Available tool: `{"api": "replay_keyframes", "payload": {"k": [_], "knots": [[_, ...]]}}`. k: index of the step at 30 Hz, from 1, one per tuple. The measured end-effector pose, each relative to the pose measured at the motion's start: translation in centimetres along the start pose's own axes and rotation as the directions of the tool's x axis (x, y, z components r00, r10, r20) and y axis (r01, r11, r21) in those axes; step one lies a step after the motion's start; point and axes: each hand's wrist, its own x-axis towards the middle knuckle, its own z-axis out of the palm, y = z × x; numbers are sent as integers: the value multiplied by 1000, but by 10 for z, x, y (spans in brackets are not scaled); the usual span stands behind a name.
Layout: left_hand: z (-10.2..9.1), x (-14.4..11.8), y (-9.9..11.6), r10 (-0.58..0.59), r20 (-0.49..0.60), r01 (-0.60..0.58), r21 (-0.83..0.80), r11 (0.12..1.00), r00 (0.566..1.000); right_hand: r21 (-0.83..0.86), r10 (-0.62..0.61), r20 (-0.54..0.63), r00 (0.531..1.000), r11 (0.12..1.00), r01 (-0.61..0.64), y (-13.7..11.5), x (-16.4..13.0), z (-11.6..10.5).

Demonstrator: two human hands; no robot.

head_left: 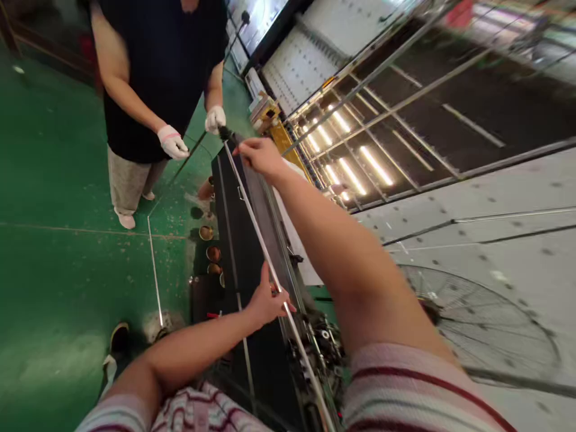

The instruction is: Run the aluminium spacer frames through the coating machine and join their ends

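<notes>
A long, thin metal rod (255,223) runs lengthwise above a black-topped bench (229,234), from the far end down past the bottom of the view. My left hand (269,303) is around its middle, thumb on the left side and fingertips coming out on the right. Farther up, my right hand (261,157) is closed beside the rod's far part, thumb and forefinger together; what they pinch, if anything, is too small to make out. A small bracket-like piece (241,193) sits along the rod between my hands.
A co-worker in white gloves (173,143) stands at the far end, one glove at a dark piece (225,133) by the rod's tip. Machine parts (326,342) lie along the bench's right side. Several round cups (213,253) are at its left. A spoked wheel (477,324) is right.
</notes>
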Motion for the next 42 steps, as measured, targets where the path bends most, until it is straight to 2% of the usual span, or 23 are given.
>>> {"api": "replay_keyframes", "payload": {"k": [3,5,7,10,13,16,18,20,22,24,25,26,27,28,31,34,37,39,42], "knots": [[2,-2,1,2,-8,-2,8,1000,1000,-340,120,31,992,935,-103,12,-12,-3],[3,-3,2,6,-13,-6,10,1000,1000,-477,128,51,990,874,-88,17,-20,-1],[3,-4,3,8,-18,-8,9,1000,1000,-496,77,63,995,867,-36,18,-27,2],[3,-5,3,9,-28,-9,0,1000,1000,-237,-27,70,997,971,42,17,-30,2],[3,-6,5,19,-19,-19,-8,1000,1000,4,-52,70,996,999,52,18,-27,-3],[3,-8,7,19,-12,-19,-7,1000,1000,-80,105,-1,994,991,-105,16,-29,-4],[2,-9,8,21,-19,-21,-4,1000,1000,-51,143,-29,989,988,-145,13,-36,-4],[1,-10,9,31,-25,-31,3,1000,999,122,77,-39,996,990,-72,10,-49,-15],[0,-10,8,51,-26,-51,2,999,998,394,-16,-83,996,918,47,12,-69,-41],[-1,-10,9,69,-21,-69,7,998,997,653,-21,-171,985,746,129,21,-103,-73],[-1,-9,10,74,-19,-74,14,997,997,767,12,-205,979,623,153,29,-126,-87],[-1,-9,11,76,-20,-76,24,997,997,847,64,-220,973,508,158,37,-153,-97],[0,-10,13,79,-23,-79,34,996,997,891,130,-218,967,430,143,45,-183,-101],[1,-10,16,84,-31,-82,42,996,996,913,195,-190,962,396,100,52,-216,-99],[7,-8,28,124,-48,-120,78,990,991,916,405,-80,911,390,-93,72,-315,-69],[15,-1,44,203,-13,-199,145,969,979,917,618,-43,785,335,-214,97,-400,-35],[22,10,58,245,19,-243,218,945,969,926,751,-39,659,275,-259,136,-477,-17],[23,18,66,258,-24,-238,306,922,966,942,793,-5,610,208,-263,163,-526,-9],[18,31,76,302,-66,-245,434,867,951,974,826,11,564,119,-194,200,-595,9]]}}
